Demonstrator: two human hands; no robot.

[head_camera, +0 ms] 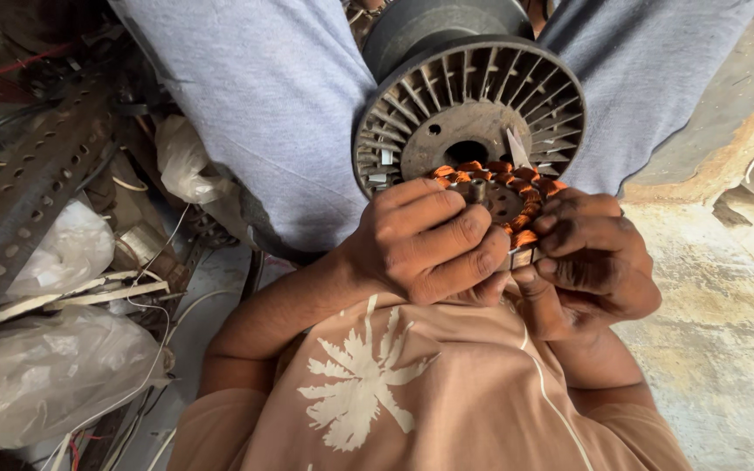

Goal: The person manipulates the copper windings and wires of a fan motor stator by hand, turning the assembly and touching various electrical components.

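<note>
Both hands are on one small stator [501,199], its copper coils orange, held up close to the chest. Left hand [425,240]: fingers [447,228] curled tight over its near edge, knuckles up, forearm bent in across the shirt. Right hand [595,262]: fingers folded in, thumb tip pinching the rim. Just behind sits one grey finned rotor [469,109], between the grey-trousered knees. Off left, three plastic bags [50,375] and one perforated metal bar [19,196].

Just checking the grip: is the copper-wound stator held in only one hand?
No, both the left hand and right hand grip the stator.
</note>
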